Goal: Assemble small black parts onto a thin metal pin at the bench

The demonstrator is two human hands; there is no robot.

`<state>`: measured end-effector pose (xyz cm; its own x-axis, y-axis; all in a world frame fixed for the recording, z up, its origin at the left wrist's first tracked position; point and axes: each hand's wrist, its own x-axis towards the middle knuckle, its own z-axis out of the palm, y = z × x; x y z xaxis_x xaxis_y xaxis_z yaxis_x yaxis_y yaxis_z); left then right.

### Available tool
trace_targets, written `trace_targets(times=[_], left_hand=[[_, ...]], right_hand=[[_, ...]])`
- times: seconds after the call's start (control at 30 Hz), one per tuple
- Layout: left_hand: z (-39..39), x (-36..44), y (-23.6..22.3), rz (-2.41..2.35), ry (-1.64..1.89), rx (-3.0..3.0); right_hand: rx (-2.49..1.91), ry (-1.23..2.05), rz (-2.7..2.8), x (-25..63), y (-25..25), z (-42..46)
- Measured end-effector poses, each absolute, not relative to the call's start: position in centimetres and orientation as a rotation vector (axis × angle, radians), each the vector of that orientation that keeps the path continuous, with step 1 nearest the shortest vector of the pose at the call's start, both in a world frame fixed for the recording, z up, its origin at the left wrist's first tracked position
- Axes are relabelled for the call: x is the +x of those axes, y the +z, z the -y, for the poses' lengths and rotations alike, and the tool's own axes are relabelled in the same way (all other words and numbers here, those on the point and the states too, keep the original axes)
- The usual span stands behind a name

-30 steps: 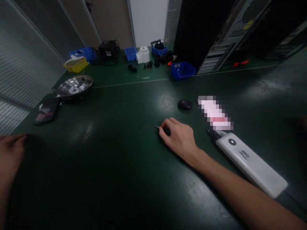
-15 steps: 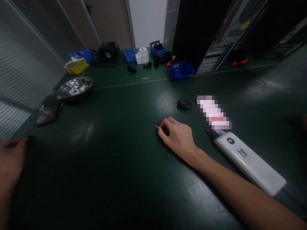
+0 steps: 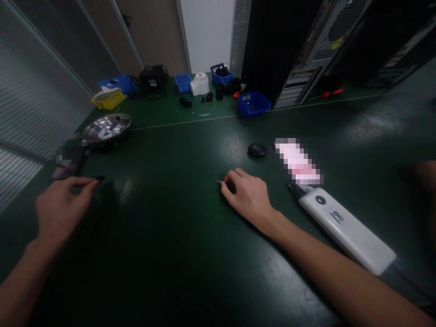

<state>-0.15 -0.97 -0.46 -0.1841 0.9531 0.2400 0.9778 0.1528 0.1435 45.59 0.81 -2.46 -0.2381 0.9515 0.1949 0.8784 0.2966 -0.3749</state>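
My left hand [image 3: 64, 202] is raised over the left part of the green table, thumb and fingertips pinched on a small black piece [image 3: 98, 178] whose kind I cannot make out. My right hand [image 3: 247, 190] rests on the table near the middle, its fingers closed around a thin pointed tool [image 3: 218, 182]. The tool's metal tip sticks out to the left and its dark handle is mostly hidden. Beyond the right hand lies a black computer mouse [image 3: 257, 150]. Right of that forearm lies a long white device [image 3: 347, 229] marked 18, with a round dark button and a cord.
A metal bowl [image 3: 107, 129] with white pieces stands at the left, beside a blurred dark object [image 3: 68, 161]. Blue bins [image 3: 254, 104], a yellow bin [image 3: 109, 99] and a white housing [image 3: 200, 85] line the back. A pixelated phone-like object [image 3: 298, 161] and another person's hand [image 3: 425, 172] are at right.
My left hand has come in from the left edge toward the middle, with the small black piece in its fingertips. My right hand stays in place; the view has shifted slightly.
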Motion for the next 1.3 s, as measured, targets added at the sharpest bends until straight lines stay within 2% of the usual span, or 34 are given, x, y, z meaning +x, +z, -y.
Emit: trace_targets(times=[0.07,0.2,0.33,0.73,1.3], left_hand=[[0.0,5.8,0.1,2.194,-0.467,-2.137],[-1.3,16.4,-0.6,1.836,-0.841,-2.709],[-1.9,22.2,-2.5,1.619,-0.85,-3.063],[-2.0,22.1,-3.5,1.722,-0.938,-3.014],[-2.1,21.8,-3.7,1.556,-1.169,-3.12]], right_hand=[[-1.644,0.266,2.19,45.6,-2.4,-0.8],[-1.648,0.26,2.194,45.5,-2.4,-0.8],[-1.657,0.25,2.177,45.4,-2.4,-0.8],[-1.443,0.425,2.197,45.1,-2.6,-0.8],[-1.347,0.475,2.246,45.1,-2.6,-0.7]])
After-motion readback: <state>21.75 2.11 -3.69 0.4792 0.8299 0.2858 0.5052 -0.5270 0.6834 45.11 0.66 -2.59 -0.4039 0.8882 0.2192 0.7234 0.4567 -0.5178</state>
